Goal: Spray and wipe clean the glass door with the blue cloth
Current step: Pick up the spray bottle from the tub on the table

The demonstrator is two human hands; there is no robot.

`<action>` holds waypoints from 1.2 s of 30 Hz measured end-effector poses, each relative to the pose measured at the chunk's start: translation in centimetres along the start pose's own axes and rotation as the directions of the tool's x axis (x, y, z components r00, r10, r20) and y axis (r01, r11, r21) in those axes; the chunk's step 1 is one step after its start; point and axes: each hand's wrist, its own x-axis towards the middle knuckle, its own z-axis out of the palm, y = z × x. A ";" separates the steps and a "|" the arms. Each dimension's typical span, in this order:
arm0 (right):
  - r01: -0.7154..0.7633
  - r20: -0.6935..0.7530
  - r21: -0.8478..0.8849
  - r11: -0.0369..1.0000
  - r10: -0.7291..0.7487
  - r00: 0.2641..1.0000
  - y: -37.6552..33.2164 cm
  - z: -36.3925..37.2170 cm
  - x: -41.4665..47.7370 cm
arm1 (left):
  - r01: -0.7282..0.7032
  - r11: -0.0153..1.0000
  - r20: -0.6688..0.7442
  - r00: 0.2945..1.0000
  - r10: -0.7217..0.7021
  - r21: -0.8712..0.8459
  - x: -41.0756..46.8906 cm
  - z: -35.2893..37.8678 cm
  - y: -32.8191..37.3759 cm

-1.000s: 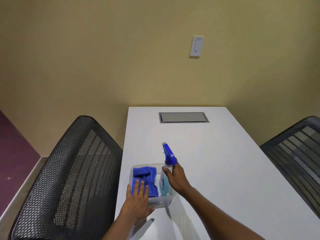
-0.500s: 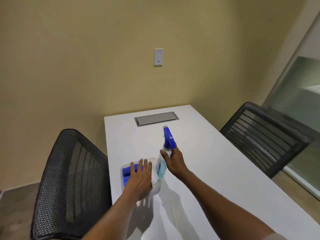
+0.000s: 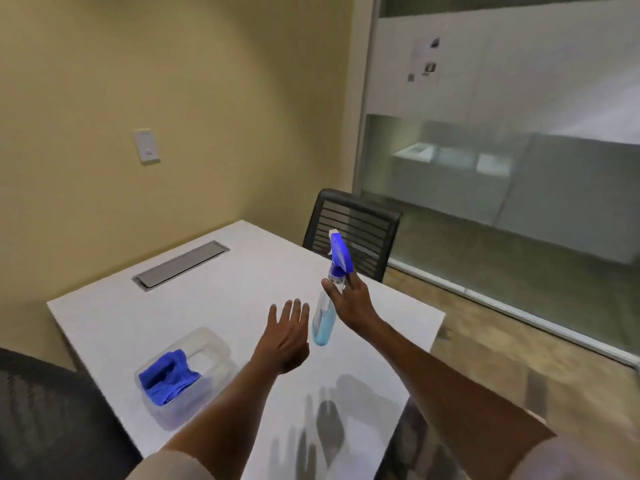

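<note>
My right hand (image 3: 351, 303) grips the neck of a clear spray bottle (image 3: 327, 306) with a blue trigger head and pale blue liquid, held in the air above the white table (image 3: 214, 299). My left hand (image 3: 285, 336) hovers flat beside the bottle, fingers apart, holding nothing. The blue cloth (image 3: 169, 375) lies crumpled in a clear plastic tub (image 3: 214, 348) on the table, left of my left hand. The glass wall (image 3: 502, 150), frosted in its upper band, fills the right side of the view.
A black slatted chair (image 3: 353, 237) stands at the table's far right side, between table and glass. A black mesh chair (image 3: 41, 417) sits at the near left. A grey cable hatch (image 3: 180, 265) is set in the tabletop. A wall switch (image 3: 147, 146) is on the yellow wall.
My right hand lifted the spray bottle out of the tub and moved it right. My left hand came off the tub and cloth. The view swung right, bringing the glass wall in.
</note>
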 end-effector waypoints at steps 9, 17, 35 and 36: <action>-0.091 -0.354 -0.275 0.957 -0.013 0.935 1.1 -21.2 -12.0 | -0.332 0.943 -0.067 0.941 0.330 -0.009 2.0 -5.0 20.8; -0.260 -0.608 -0.278 0.925 0.040 0.793 -1.1 -37.2 -29.2 | -0.604 0.796 -0.157 0.785 0.599 0.015 -4.7 -9.8 40.6; -0.548 -0.998 -0.055 0.835 -0.033 0.050 -10.0 -58.4 -67.9 | -0.950 0.247 -0.388 0.158 0.908 0.192 -26.3 -24.4 80.6; -0.551 -0.998 -0.055 0.833 -0.057 0.013 -10.6 -59.1 -69.6 | -0.956 0.207 -0.388 0.114 0.915 0.208 -27.6 -25.0 82.6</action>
